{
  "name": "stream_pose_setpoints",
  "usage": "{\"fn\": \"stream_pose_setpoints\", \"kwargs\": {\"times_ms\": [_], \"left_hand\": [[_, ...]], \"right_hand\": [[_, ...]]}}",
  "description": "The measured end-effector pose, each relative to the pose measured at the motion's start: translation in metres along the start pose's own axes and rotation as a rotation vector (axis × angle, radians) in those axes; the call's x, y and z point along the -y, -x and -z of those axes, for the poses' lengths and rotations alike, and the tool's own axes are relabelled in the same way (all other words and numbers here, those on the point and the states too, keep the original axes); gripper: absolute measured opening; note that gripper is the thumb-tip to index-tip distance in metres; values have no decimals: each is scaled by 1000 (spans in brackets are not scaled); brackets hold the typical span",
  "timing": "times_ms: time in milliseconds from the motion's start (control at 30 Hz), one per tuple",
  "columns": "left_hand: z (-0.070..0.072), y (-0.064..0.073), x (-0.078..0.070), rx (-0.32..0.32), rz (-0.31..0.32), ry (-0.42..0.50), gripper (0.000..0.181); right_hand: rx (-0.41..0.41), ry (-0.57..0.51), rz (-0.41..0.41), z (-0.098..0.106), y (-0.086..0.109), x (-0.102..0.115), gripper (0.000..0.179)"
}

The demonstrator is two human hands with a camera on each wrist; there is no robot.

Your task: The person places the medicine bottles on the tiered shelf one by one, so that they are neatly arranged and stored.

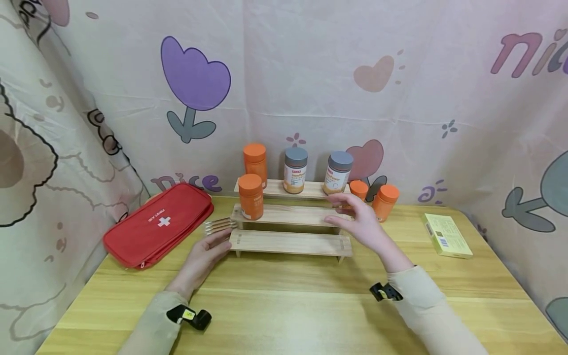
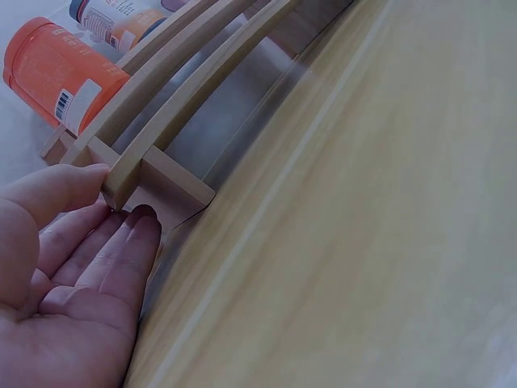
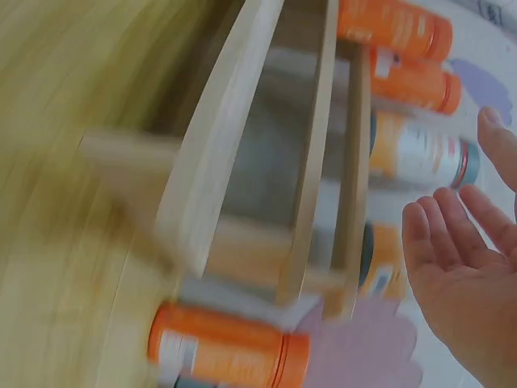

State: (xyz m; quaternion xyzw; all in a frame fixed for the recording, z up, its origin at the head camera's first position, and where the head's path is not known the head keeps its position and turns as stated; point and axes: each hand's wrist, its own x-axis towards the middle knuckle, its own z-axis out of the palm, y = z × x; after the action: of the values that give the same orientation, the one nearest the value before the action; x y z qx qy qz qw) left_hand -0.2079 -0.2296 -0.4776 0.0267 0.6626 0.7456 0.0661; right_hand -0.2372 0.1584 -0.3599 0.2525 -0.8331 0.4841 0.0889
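Note:
A three-tier wooden rack (image 1: pixel 290 243) stands on the table. My left hand (image 1: pixel 201 259) holds its left end, the thumb at the lowest board's end and the fingers beside the leg in the left wrist view. My right hand (image 1: pixel 357 219) hovers near the right end, its fingers (image 3: pixel 440 230) extended and holding nothing. On the top tier stand an orange bottle (image 1: pixel 256 165) and two grey-lidded bottles, one in the middle (image 1: pixel 295 172) and one at the right (image 1: pixel 337 173). Another orange bottle (image 1: pixel 251 199) stands at the left of the middle tier.
Two orange bottles, one nearer (image 1: pixel 385 203) and one partly hidden (image 1: pixel 358 189), stand right of the rack. A red first-aid pouch (image 1: pixel 159 224) and cotton swabs (image 1: pixel 219 226) lie at left. A pale green box (image 1: pixel 448 235) lies far right; a printed curtain (image 1: pixel 284 74) hangs behind.

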Motion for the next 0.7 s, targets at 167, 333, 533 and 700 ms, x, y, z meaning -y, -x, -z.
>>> {"fn": "stream_pose_setpoints", "kwargs": {"times_ms": [167,333,533,700], "left_hand": [[0,-1,-1,8,-3,9,56],[0,-1,-1,9,4,15,56],[-1,0,-2,5,14,6,56],[-3,2,-3,1,16,16,56]], "right_hand": [[-65,111,18,25,4,-18,42],[-133,174,-7,45,0,-37,38],[-141,219,-36,57,-11,-55,39],[-111,311,-98,61,-22,-65,45]]}}
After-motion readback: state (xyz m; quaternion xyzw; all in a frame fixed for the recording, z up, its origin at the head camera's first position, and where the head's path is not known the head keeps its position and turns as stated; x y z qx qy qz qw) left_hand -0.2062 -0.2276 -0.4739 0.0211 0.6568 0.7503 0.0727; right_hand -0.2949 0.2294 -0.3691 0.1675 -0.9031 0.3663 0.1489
